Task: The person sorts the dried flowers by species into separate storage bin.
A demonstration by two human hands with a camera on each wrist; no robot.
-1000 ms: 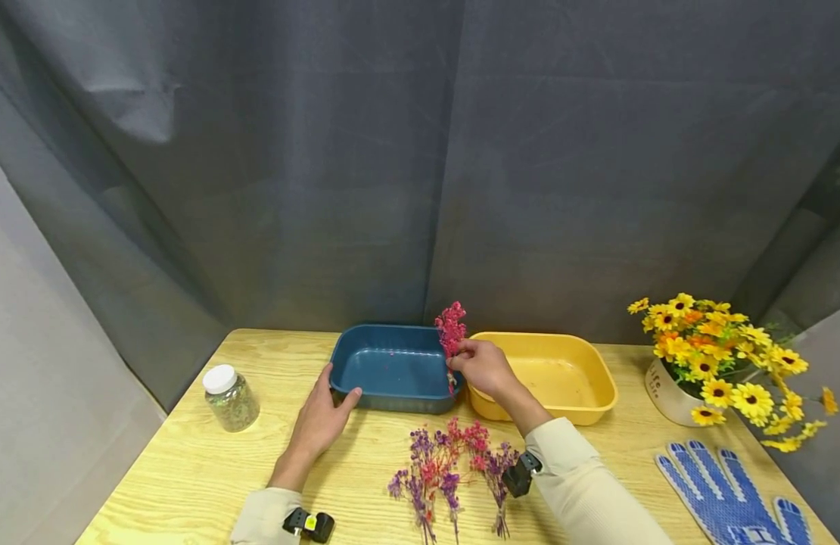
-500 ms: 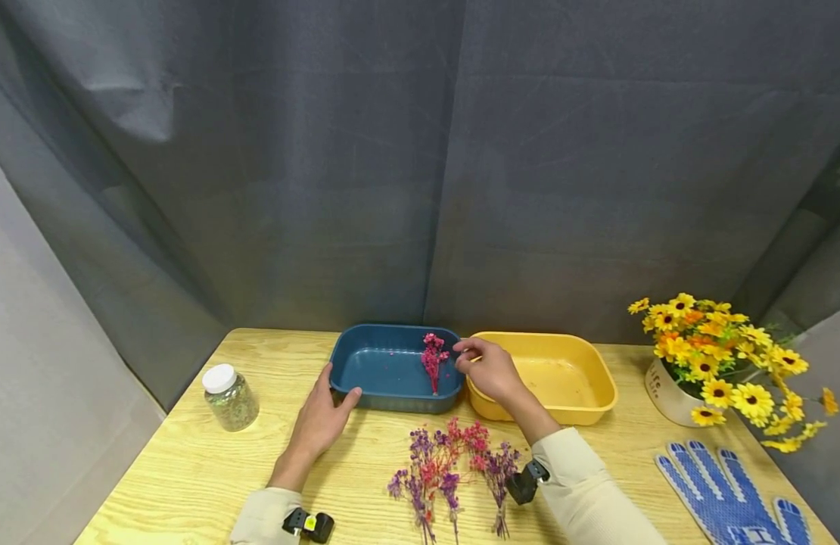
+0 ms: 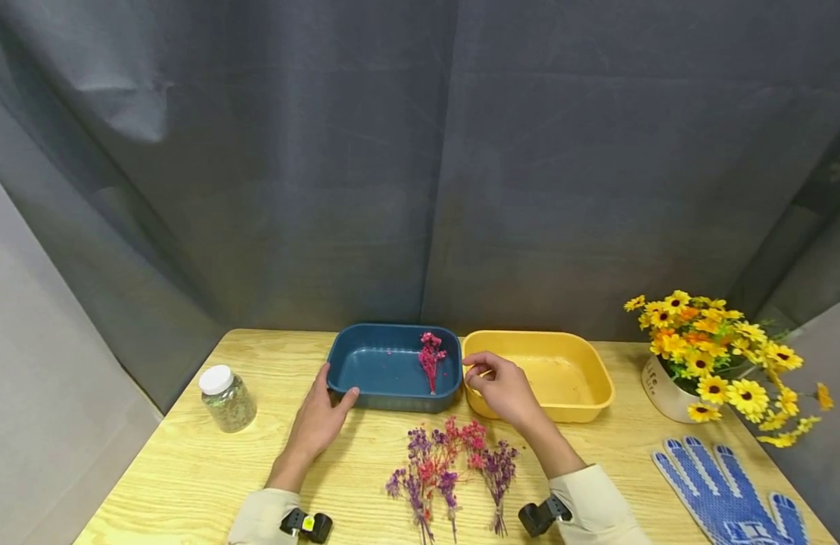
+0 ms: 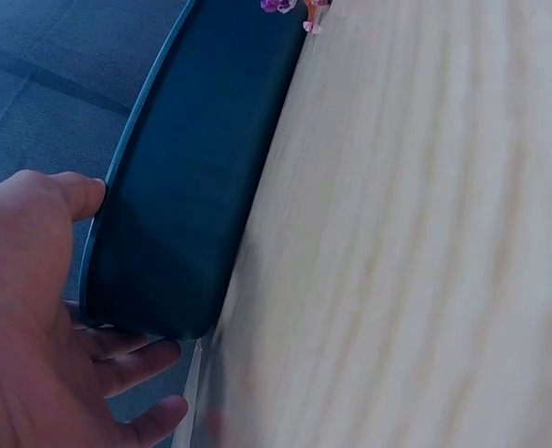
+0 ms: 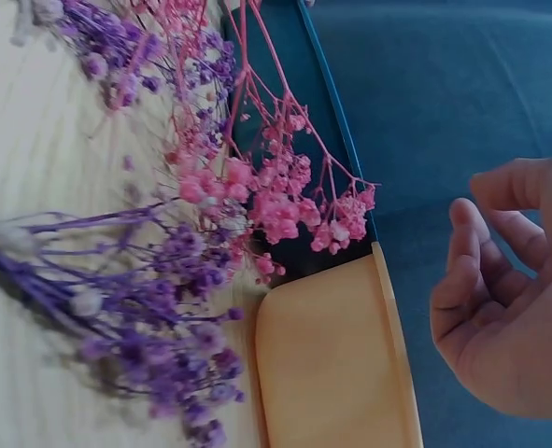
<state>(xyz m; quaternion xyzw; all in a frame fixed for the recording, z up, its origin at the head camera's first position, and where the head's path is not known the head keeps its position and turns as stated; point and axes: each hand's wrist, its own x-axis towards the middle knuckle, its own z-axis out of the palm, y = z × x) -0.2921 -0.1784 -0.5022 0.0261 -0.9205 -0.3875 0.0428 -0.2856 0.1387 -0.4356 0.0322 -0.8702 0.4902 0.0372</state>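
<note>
My left hand [image 3: 318, 420] rests against the left front corner of the blue basin [image 3: 352, 403], its thumb at the front wall and its fingers along the left end. In the left wrist view the thumb touches the rim and the fingers are spread. A sprig of pink dried flowers [image 3: 430, 356] lies inside this basin, towards its right end. Over the left front part of the yellow basin [image 3: 583, 415] hovers my right hand [image 3: 505, 390], fingers loosely bent and holding nothing. Pink and purple dried flowers [image 3: 434, 462] lie on the table in front of the basins.
A lidded jar of green bits [image 3: 229, 405] stands on the left. At the right are a pot of yellow flowers [image 3: 672, 390] and a blue-and-white glove [image 3: 733, 492]. Grey curtain [image 3: 420, 166] hangs behind the table.
My right hand has let go of the pink sprig, which now lies in the blue basin. The hand has drawn back right and nearer to me. My left hand stays at the basin.
</note>
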